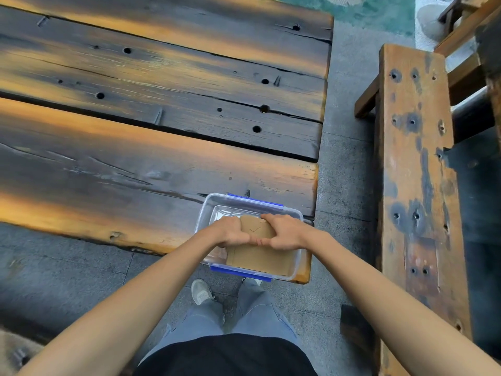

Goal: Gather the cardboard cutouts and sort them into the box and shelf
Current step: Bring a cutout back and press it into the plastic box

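Both hands, left hand (230,231) and right hand (284,231), each grip clamped on stacked cardboard cutouts (257,229) inside a clear plastic box (208,210) at the dark wooden surface's (135,158) near corner.

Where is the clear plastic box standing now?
In the head view, the clear plastic box stands at the near right corner of the wooden table, just ahead of the person's feet. Both hands hold cardboard cutouts inside it.
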Available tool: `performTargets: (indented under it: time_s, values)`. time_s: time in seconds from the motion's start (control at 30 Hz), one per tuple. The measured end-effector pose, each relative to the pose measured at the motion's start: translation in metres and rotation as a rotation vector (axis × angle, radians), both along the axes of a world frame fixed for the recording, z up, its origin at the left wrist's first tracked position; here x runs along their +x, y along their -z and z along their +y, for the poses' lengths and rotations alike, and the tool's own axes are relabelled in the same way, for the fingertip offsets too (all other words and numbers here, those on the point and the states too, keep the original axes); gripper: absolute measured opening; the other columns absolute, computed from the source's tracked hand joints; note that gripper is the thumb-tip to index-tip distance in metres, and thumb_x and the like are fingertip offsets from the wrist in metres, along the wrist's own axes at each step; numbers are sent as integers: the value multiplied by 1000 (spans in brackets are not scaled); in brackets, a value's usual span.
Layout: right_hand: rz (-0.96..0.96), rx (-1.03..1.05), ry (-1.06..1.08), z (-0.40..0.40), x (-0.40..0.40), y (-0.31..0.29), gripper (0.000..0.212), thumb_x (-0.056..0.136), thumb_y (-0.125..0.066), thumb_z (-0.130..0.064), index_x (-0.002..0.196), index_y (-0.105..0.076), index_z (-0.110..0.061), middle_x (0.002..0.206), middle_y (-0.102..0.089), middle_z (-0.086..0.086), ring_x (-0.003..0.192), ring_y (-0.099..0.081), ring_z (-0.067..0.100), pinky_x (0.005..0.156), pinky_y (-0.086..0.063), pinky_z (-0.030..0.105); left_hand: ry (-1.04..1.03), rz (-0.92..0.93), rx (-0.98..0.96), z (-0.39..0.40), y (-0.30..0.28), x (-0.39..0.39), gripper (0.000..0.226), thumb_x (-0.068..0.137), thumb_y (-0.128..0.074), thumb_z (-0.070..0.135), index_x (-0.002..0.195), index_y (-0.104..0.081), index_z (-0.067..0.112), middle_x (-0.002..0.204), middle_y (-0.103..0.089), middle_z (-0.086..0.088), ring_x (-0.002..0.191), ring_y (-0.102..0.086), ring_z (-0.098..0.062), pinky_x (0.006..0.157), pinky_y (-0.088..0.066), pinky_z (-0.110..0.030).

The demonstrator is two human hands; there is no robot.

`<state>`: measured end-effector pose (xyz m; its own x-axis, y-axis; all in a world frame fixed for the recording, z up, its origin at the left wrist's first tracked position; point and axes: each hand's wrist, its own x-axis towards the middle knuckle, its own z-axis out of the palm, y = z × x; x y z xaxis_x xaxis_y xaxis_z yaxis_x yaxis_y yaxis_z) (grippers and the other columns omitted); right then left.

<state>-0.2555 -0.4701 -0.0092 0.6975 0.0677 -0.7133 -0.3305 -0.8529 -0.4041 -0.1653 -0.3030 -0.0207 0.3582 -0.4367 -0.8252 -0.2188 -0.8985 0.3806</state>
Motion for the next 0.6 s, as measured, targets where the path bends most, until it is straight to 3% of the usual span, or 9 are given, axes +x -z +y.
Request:
performTargets:
  time_s: [0.13, 0.23, 0.33, 0.4, 0.47, 0.6]
  values:
    - [-227, -42, 165, -17, -13, -10, 67, 93, -58, -53, 151, -44, -22, 151, -55, 1, 138, -52, 24, 111, -45, 43, -68, 34, -32, 3, 2, -3, 57, 71, -65, 69, 104, -60, 23, 106, -67, -3, 87, -64, -18, 68, -49, -27]
    - [-294, -122, 166, -22, -38, -16, 84, 87, -59, -65, 155, -37, -21, 151, -54, 4, 138, -49, 25, 111, -44, 46, -80, 21, -79, 8, 6, -7, 42, 76, -67, 64, 96, -58, 28, 109, -65, -2, 94, -59, -20, 71, -45, -25]
    - [-296, -250, 27, -10, -68, -11, 122, 67, -59, -85, 161, -15, -22, 160, -37, 5, 153, -22, 27, 126, -15, 49, -108, 29, -108, 9, 8, -10, 35, 76, -69, 62, 83, -55, 30, 101, -63, 0, 91, -60, -19, 65, -44, -24]
    - [-272, -277, 4, 2, -81, -4, 139, 55, -57, -93, 162, -2, -24, 166, -21, 4, 158, 3, 27, 125, -3, 58, -145, 51, -129, 10, 9, -10, 35, 74, -70, 61, 84, -59, 29, 104, -66, -1, 93, -64, -19, 70, -51, -27]
    - [-265, -241, 51, 9, -85, 4, 147, 50, -58, -95, 162, 5, -25, 169, -13, 7, 157, 17, 27, 122, -4, 64, -153, 66, -134, 10, 9, -11, 46, 72, -69, 62, 98, -63, 24, 111, -68, -5, 98, -66, -22, 81, -56, -34]
    - [-359, -69, 156, 18, -86, 20, 146, 55, -64, -92, 162, 7, -21, 169, -5, 16, 152, 34, 26, 124, -8, 63, -110, 27, -121, 9, 11, -14, 52, 77, -68, 60, 110, -63, 21, 117, -64, -10, 105, -62, -25, 86, -55, -35]
